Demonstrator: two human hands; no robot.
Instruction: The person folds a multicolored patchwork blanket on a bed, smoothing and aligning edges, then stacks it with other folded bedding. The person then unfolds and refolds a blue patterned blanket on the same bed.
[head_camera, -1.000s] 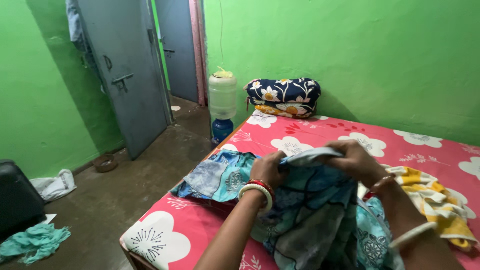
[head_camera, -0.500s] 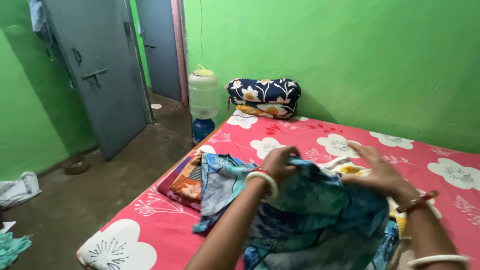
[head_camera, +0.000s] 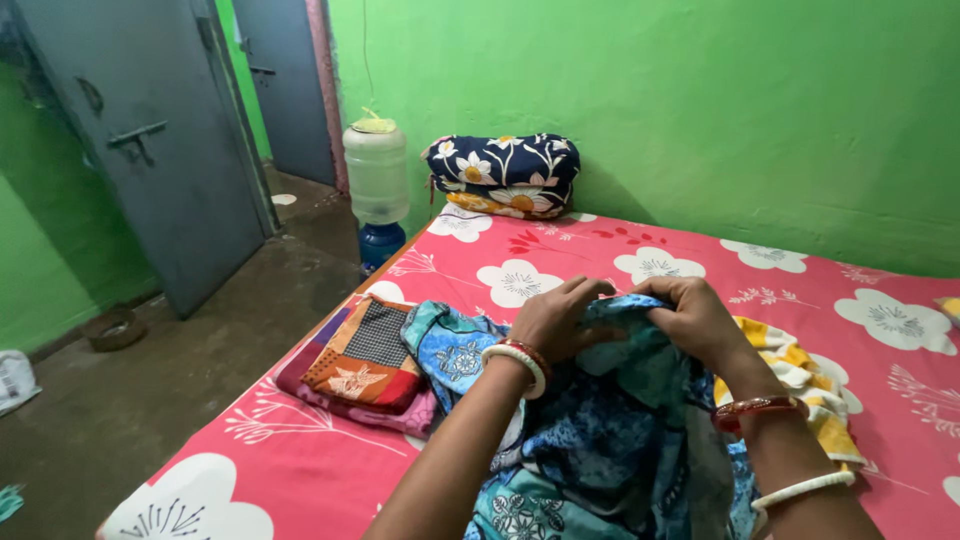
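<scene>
Soft, even indoor light fills the room, brightest on the green wall (head_camera: 700, 100) toward 1 o'clock. The grey door (head_camera: 130, 140) at 10 o'clock sits dimmer. A soft shadow falls beside the floral pillows (head_camera: 503, 175). Wide-angle bending shows at the edges; focus is mostly sharp.

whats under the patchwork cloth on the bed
A folded pink cloth shows beneath the patchwork cloth, on the bedsheet. Anything else under it is hidden.
</scene>
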